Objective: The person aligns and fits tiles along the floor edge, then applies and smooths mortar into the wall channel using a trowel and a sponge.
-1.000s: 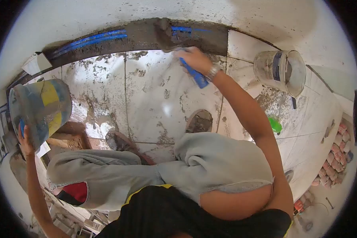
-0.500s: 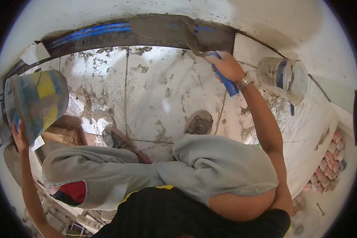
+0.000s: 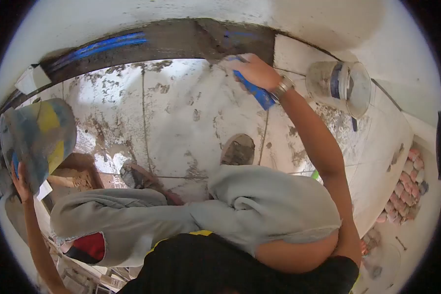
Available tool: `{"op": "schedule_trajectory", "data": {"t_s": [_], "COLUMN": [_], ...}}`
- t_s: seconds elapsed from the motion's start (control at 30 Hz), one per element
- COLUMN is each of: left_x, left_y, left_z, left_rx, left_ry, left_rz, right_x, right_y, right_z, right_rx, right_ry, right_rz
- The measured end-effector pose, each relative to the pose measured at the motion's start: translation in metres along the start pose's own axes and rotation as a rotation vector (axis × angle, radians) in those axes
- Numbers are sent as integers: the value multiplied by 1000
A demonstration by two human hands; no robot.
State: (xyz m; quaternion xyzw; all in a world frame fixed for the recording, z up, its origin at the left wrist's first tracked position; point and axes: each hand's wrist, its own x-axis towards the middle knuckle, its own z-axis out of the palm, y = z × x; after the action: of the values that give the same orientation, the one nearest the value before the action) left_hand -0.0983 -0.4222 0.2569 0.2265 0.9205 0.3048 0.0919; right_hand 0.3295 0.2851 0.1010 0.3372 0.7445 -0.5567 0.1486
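My right hand is wrapped round the blue handle of a trowel whose mortar-smeared blade lies against wet grey mortar. That mortar fills a channel along the foot of the wall. Blue pipes show at the channel's left part, and a fainter blue stretch appears right of the blade. At far left, my left hand grips the lower edge of a stained bucket with yellow patches. The bucket is tilted, and its inside is hidden from me.
A translucent bucket lies on its side at right. White floor tiles carry mortar splatter. My shoes stand on them. A loose tile piece leans at the channel's left end. Reddish rubble is piled at far right.
The trowel and my right hand have moved left along the mortar. The whole view has shifted slightly too. My left hand stays on the tilted bucket.
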Motion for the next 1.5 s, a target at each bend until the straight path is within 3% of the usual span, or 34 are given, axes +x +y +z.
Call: {"op": "schedule_trajectory", "data": {"t_s": [0.03,0.17,0.27,0.3,0.33,0.5,0.57,0.7,0.73,0.8,0.87,0.9,0.97,1.0,1.07,1.13,1.23,1.27,1.3,1.37,1.5], "left_x": [0,3,-1,-4,-5,2,-2,-3,-3,-6,-7,-7,-6,-6,-10,-12,-16,-14,-14,-7,-13], "left_y": [20,-19,-30,-19,-10,-12,-26,-36,-36,-34,-30,-26,-15,-5,17,43,77,57,47,33,-3], "left_z": [10,-6,-17,-7,1,-4,-11,-15,-15,-14,-14,-13,-14,-12,1,19,26,24,19,12,-8], "left_rx": [-136,-158,314,46,-223,-161,-104,-98,-62,-45,-8,11,34,294,562,223,481,288,295,96,409], "left_ry": [-1,134,28,84,137,46,38,70,50,55,43,37,44,69,98,152,182,197,198,53,46], "left_rz": [-144,-185,139,-33,-202,-111,-91,-97,-77,-87,-85,-85,-97,8,88,-140,-197,-176,-173,-137,63], "right_x": [2,-6,-35,-41,-46,-55,-47,-43,-46,-42,-28,-30,-37,-34,-24,-12,6,13,20,45,66], "right_y": [-1,34,33,28,25,22,32,53,55,57,55,40,12,10,15,17,-3,-15,-30,-52,-77], "right_z": [2,-1,-9,-8,-7,3,6,-12,-16,-28,-37,-38,-41,-39,-35,-30,-15,-8,2,26,55], "right_rx": [140,145,329,327,314,227,86,-115,-318,-530,-523,-534,-314,-324,-445,-582,-706,-702,-779,-835,-954], "right_ry": [-43,101,86,82,106,147,286,134,194,236,260,249,47,35,191,221,231,199,204,226,232], "right_rz": [70,68,190,190,202,126,76,69,-168,-423,-154,-166,85,71,-166,-287,-466,-524,-498,-492,-520]}}
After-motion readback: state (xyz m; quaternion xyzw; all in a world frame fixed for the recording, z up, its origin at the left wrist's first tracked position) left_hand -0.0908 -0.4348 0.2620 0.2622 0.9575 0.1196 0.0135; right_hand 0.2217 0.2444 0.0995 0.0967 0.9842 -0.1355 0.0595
